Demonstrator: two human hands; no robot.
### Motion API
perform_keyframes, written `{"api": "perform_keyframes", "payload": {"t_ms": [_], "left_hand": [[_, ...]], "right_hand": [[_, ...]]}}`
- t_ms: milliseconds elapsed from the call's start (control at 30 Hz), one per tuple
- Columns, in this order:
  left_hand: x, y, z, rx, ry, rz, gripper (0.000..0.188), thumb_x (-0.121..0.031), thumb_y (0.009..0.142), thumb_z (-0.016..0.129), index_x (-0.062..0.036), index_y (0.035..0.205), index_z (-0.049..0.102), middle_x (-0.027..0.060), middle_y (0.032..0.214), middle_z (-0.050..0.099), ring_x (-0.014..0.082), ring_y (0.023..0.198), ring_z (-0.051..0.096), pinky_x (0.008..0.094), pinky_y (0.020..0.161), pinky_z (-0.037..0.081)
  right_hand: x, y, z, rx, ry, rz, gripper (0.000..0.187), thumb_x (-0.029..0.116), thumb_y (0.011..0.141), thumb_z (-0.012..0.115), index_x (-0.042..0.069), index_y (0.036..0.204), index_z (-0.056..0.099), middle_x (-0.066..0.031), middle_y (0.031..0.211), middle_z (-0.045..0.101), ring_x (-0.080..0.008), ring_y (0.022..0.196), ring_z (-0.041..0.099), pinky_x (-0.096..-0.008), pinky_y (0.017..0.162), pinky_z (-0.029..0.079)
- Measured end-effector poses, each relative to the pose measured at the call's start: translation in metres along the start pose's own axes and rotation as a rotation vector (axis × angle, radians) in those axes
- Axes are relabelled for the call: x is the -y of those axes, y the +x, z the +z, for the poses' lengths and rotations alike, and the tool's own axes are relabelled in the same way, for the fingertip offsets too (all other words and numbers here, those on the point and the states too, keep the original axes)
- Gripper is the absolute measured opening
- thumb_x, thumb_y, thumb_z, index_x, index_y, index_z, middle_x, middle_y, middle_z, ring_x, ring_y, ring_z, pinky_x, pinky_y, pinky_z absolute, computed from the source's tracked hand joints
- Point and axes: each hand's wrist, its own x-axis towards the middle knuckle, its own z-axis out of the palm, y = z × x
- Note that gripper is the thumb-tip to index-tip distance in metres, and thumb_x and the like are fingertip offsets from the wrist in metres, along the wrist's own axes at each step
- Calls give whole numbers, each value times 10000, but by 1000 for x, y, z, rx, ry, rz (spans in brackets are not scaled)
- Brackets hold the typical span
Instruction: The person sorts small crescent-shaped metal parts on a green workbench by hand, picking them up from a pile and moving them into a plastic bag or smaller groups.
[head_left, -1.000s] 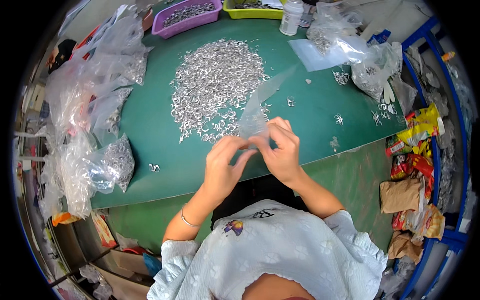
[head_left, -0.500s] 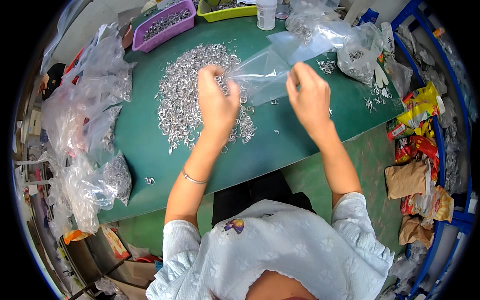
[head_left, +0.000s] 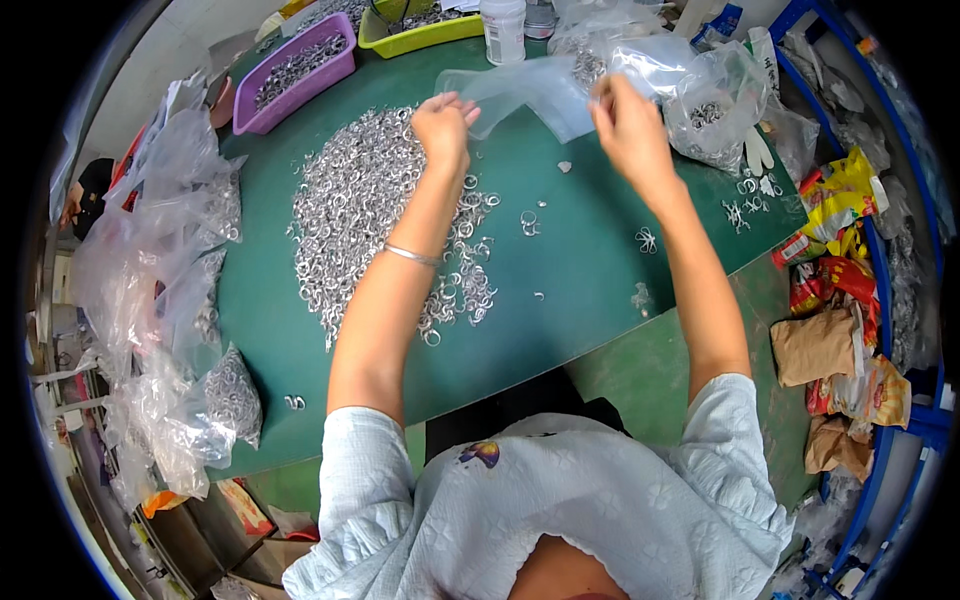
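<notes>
Well to the left of your left fingers and closer to your body lies a filled bag (head_left: 232,400); the purple tray (head_left: 300,98) stands left of these fingers, on the far side of the table (head_left: 570,300). The pile (head_left: 350,210) of metal pieces spreads left of your left hand (head_left: 443,130) and under its forearm. Your left fingers are bent and overlap the left end of the clear film (head_left: 520,88); you cannot tell from this view whether the pinch is closed. From these fingers the film lies to the right, its long axis running roughly left to right across the gap toward your right fingers, its right part drooping toward you. The left hand is the nearer one, meeting the film; your right hand (head_left: 627,130) has its fingers bunched just beside the right edge, blurred, their grip not discernible. Right of your right fingers rests an open bag (head_left: 735,85) of pieces.
</notes>
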Motion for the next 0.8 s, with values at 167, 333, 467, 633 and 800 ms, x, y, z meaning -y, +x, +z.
{"api": "perform_keyframes", "payload": {"t_ms": [167, 333, 467, 633, 800], "left_hand": [[54, 14, 8, 50, 426, 311, 219, 22, 815, 543, 67, 1024, 589, 181, 925, 632, 303, 894, 635, 361, 796, 520], [48, -17, 8, 208, 802, 473, 263, -26, 768, 604, 26, 1026, 617, 199, 1127, 543, 362, 1075, 508, 397, 955, 408], [45, -16, 1, 122, 1016, 661, 165, -17, 783, 623, -7, 937, 678, 189, 1134, 519, 376, 1107, 467, 397, 971, 383], [46, -14, -1, 253, 608, 601, 163, 20, 821, 584, 5, 948, 685, 202, 967, 638, 354, 876, 622, 376, 809, 489], [53, -5, 15, 469, 576, 606, 207, 7, 869, 536, -27, 1015, 679, 163, 1078, 637, 317, 1016, 606, 341, 893, 466]], "right_hand": [[-45, -42, 50, 254, -73, -73, 229, 161, 769, 705, 24, 934, 625, -132, 942, 605, -327, 961, 575, -416, 817, 479], [-67, -56, 63, 275, -161, -143, 166, 150, 795, 667, 8, 876, 637, -120, 906, 599, -309, 939, 569, -397, 817, 475], [-76, -58, 53, 123, -223, -104, 138, 153, 835, 619, 18, 812, 630, -141, 875, 604, -338, 847, 597, -423, 737, 495], [-119, -65, 5, -21, -263, 386, 182, 215, 860, 612, 38, 857, 656, -204, 818, 658, -412, 784, 632, -491, 696, 502], [-154, -76, -13, -50, -455, 522, 212, 268, 872, 616, 63, 866, 672, -215, 815, 661, -420, 800, 635, -498, 700, 505]]}}
